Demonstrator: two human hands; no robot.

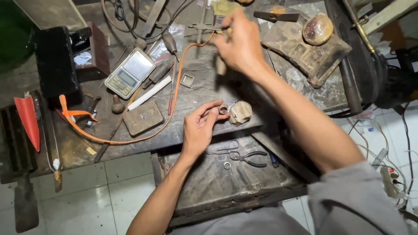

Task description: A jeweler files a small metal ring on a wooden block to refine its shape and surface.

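- We note the ring (223, 109) at the left hand (199, 128): dull metal.
- Workbench (196, 93): worn, rough, matt wood.
- Pocket scale (129, 72): smooth plastic, glossy metal platform.
- Pliers (248, 157): dark metal.
- Hose (174, 93): smooth orange plastic.

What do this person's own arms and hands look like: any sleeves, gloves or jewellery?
Both forearms are bare. The left hand and right hand wear no gloves, and no rings or watch show. A grey short sleeve covers the right upper arm.

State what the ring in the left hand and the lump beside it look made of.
Ring: likely metal, dull grey-brown band with a faint sheen, pinched in the left hand. Lump: pale beige, matte and rough-faceted, perhaps stone or wood.
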